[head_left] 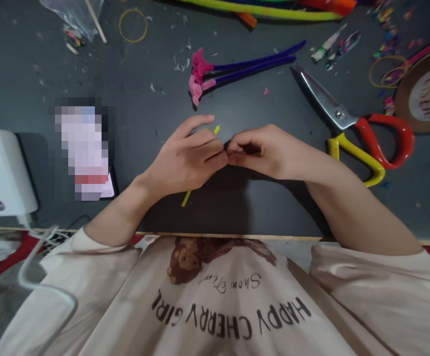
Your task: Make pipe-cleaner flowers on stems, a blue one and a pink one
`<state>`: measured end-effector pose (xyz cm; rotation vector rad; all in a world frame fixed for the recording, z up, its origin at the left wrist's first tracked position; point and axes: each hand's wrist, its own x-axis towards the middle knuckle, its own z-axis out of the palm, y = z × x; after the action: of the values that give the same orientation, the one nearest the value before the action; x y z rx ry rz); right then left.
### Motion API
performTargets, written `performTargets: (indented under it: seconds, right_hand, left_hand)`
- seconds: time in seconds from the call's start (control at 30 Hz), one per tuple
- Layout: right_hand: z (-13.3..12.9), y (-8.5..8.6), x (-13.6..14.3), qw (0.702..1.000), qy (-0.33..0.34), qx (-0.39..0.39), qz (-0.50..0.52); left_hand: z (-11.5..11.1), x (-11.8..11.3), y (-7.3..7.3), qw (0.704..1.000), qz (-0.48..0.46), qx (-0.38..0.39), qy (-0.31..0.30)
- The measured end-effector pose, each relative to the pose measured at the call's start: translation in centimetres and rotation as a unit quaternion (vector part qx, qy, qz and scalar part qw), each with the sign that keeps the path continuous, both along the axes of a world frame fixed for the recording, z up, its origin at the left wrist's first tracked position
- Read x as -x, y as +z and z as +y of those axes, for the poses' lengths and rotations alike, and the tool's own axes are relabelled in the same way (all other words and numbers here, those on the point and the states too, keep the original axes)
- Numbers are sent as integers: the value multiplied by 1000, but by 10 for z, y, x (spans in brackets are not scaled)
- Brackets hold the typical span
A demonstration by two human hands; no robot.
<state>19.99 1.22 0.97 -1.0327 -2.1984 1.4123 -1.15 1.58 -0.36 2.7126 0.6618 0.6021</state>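
Note:
My left hand (196,157) is closed, its index finger partly stretched out. A thin yellow pipe cleaner (186,199) runs beneath that hand, one end poking out above the fingers and the other below the palm. Pinched fingertips of my right hand (261,152) meet the left fingertips just above the table. What lies between the right fingertips is hidden. Beyond the hands lie two pipe-cleaner flowers, a dark pink flower (200,66) and a light pink flower (197,90), with dark blue stems (254,66).
Scissors (339,114) with red and yellow handles lie on the right, near a brown spool (408,99). A phone (111,184), partly blurred out, and a white cabled device (5,173) are on the left. Long pipe cleaners (274,11), a rubber band (133,25) and scraps lie farther back.

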Motion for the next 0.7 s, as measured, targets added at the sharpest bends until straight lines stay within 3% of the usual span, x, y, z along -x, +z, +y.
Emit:
performTargets:
  seconds: [0.13,0.23,0.3,0.43,0.57,0.7]
  right_hand:
    - [0,3,0,999,-31,38,13]
    - [-4,4,6,995,-94,-34,0]
    - [-6,3,9,989,-118,-91,-8]
    - [-9,0,12,977,-151,-151,-19]
    - [-11,-3,11,970,-168,-175,-15]
    - [-12,-5,12,970,-168,-177,-13]
  left_hand:
    - [-1,0,-4,1000,-10,0,25]
    - [-1,2,-4,991,-31,95,93]
    - [-2,4,-2,972,-84,184,120]
    - [-3,4,4,903,-249,325,127]
    - [-2,1,4,879,-217,383,184]
    - [0,-1,1,839,-260,444,177]
